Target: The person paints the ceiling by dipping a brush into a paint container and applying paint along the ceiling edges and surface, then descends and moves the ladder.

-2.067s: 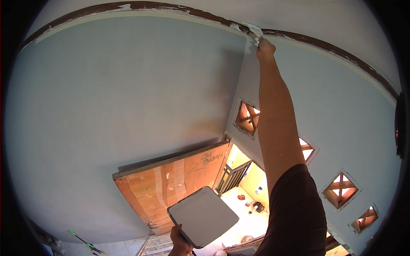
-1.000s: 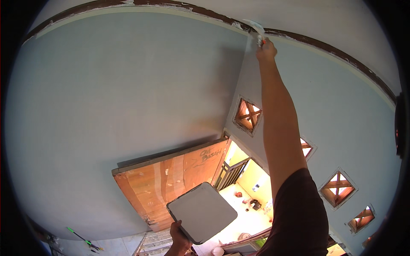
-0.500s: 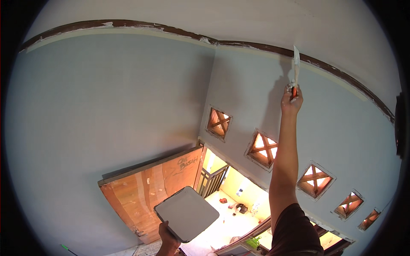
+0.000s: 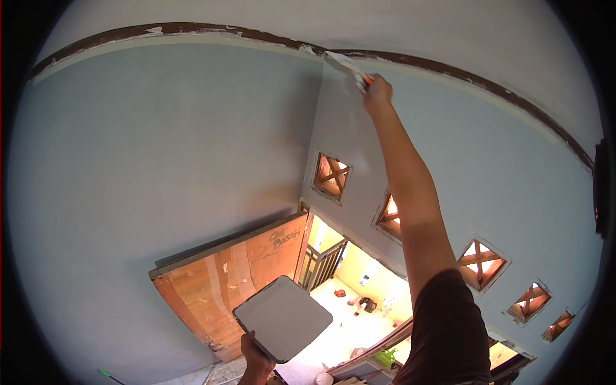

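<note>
Head view: take the door (image 4: 231,266) as reference. The right grip (image 4: 378,93) is high above the door and to its right, clamped on the orange handle of a putty knife (image 4: 345,63). The knife projects up and left from that grip. Its long axis is oblique, with the tip at the wall corner (image 4: 316,122), above and slightly right of the door, where two runs of brown trim (image 4: 224,29) meet. Contact between tip and trim cannot be confirmed. Governing relation, as judged: tip to trim junction. The right grip is nearer to it; the left grip (image 4: 255,356) is well apart, at the door's lower right.

The left grip is clamped on the lower-left edge of a grey board (image 4: 283,321), thumb visible, other fingers largely hidden. The board is tilted and overlaps the door's lower right part. A dark gate (image 4: 324,264) stands just right of the door.
</note>
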